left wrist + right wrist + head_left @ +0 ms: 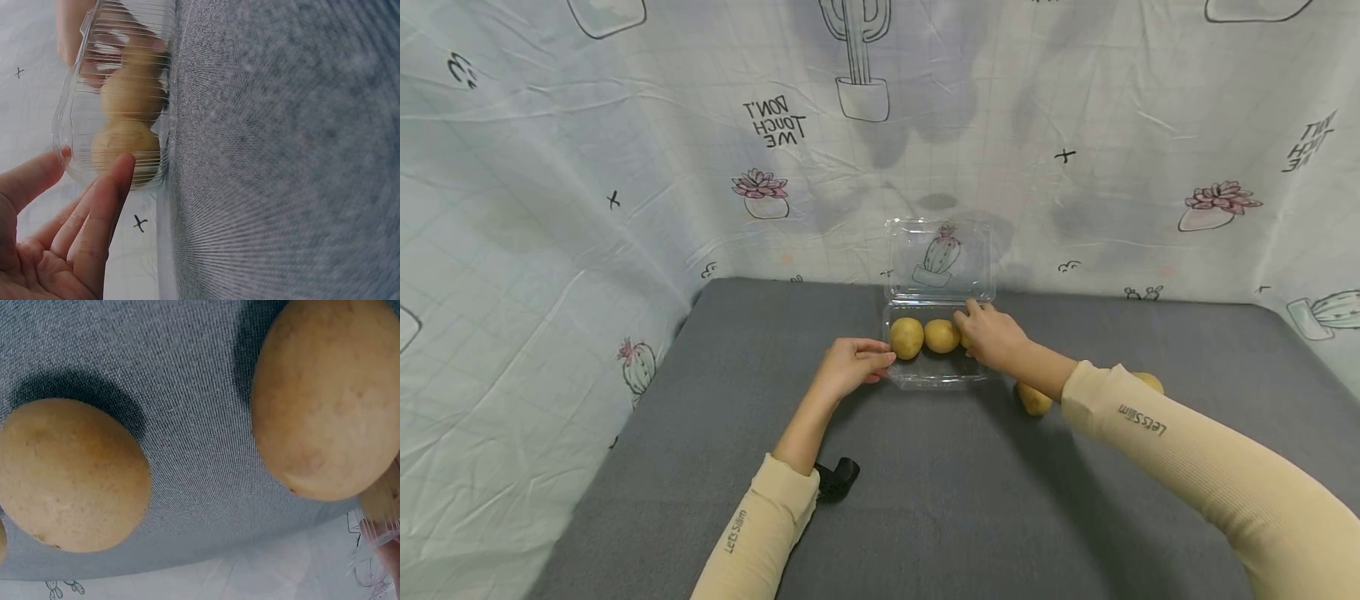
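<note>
At the near side, off the right front corner of the clear container (936, 383), we log a loose potato (1034, 400) on the tabletop (925, 508); a second loose potato (1150, 382) lies farther right of the container, mostly hidden by the right sleeve (1150, 427).

At the container's left end we note the left hand (852, 367), thumb at the rim and fingers against the outer wall, fairly straight and apart; how firmly they press, we cannot tell. It is the nearer hand to the left potato (906, 338).

Inside, the row follows the container's long axis, which runs left to right between our two hands: left potato, middle potato (942, 336), then third potato (965, 340) at the right end. The right hand (995, 336) reaches in over that end, fingers curled on the third potato. We judge this the deciding relation: the third potato sits between the middle potato and the container's right wall, directly under the right hand. Its own long axis is covered, and we cannot tell whether it rests on the base.

Behind the container's base, the lid (976, 258) stands raised before the printed cloth (1000, 125).
</note>
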Motion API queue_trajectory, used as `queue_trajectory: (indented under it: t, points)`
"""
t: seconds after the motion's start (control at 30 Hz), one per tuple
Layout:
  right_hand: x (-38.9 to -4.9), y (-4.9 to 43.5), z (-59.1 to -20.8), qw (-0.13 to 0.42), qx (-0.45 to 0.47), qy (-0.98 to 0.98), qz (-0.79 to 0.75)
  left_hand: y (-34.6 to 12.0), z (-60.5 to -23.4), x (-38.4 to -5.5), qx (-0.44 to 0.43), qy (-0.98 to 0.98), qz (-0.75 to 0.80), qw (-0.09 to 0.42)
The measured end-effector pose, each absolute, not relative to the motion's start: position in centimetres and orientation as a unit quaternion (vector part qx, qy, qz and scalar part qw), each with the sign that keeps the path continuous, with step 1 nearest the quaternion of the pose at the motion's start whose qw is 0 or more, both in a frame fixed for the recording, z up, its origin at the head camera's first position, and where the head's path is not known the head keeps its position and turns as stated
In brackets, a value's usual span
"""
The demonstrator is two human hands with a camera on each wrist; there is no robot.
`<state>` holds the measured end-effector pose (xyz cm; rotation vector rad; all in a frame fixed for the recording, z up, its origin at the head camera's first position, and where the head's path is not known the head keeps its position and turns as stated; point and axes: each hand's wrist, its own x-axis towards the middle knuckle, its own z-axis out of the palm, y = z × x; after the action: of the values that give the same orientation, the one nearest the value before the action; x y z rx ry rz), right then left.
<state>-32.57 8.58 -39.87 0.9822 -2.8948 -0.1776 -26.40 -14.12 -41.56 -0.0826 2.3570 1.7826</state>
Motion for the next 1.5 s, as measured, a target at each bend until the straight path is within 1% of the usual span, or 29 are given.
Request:
queue_trajectory:
  t: [0.07,0.3,0.37,0.53,0.6,0.67,0.9,1.03,1.1,1.17,1.2,1.33,1.4,1.43,1.5]
  points:
    - [-32.6,8.7,-39.9,0.044,0.324,-0.943,-0.057,-14.1,-41.6,-26.5,-0.028,0.793,0.601,0.093]
    - [-32.7,9.1,-40.1,0.083,0.344,-0.931,-0.088,-13.8,-41.7,-26.5,-0.030,0.792,0.602,0.097]
    - [-32.7,9.3,-40.0,0.073,0.342,-0.933,-0.081,-13.7,-41.6,-26.5,-0.031,0.791,0.603,0.098]
    - [-32.4,9.7,-39.2,0.021,0.327,-0.944,-0.043,-13.6,-41.6,-26.5,-0.030,0.790,0.604,0.102]
    - [-32.3,10.0,-38.8,0.010,0.322,-0.946,-0.019,-13.5,-41.5,-26.5,-0.027,0.790,0.604,0.100]
    - [-32.2,10.3,-38.4,0.008,0.322,-0.947,0.013,-13.5,-41.6,-26.5,-0.022,0.790,0.605,0.097]
    - [-31.6,11.6,-37.0,0.032,0.328,-0.938,0.112,-13.6,-41.7,-26.4,-0.020,0.791,0.603,0.098]
    - [-31.4,12.5,-35.7,0.009,0.328,-0.934,0.142,-13.8,-41.7,-26.5,-0.022,0.793,0.601,0.096]
    - [-31.5,13.2,-35.0,-0.023,0.329,-0.932,0.150,-13.9,-41.7,-26.5,-0.022,0.794,0.600,0.094]
    - [-31.5,13.9,-34.2,-0.072,0.333,-0.928,0.150,-14.0,-41.7,-26.5,-0.021,0.794,0.600,0.097]
    - [-31.5,14.3,-33.8,-0.106,0.332,-0.926,0.146,-14.0,-41.7,-26.5,-0.020,0.794,0.600,0.099]
    - [-31.5,16.2,-32.2,-0.268,0.305,-0.906,0.119,-14.1,-41.7,-26.5,-0.021,0.792,0.601,0.101]
    - [-31.3,17.2,-31.7,-0.330,0.280,-0.896,0.099,-14.1,-41.7,-26.5,-0.023,0.792,0.601,0.099]
    - [-31.3,17.7,-31.6,-0.352,0.268,-0.892,0.093,-14.1,-41.7,-26.6,-0.024,0.793,0.601,0.098]
    - [-31.1,18.7,-31.6,-0.378,0.251,-0.887,0.086,-14.0,-41.7,-26.6,-0.025,0.794,0.599,0.099]
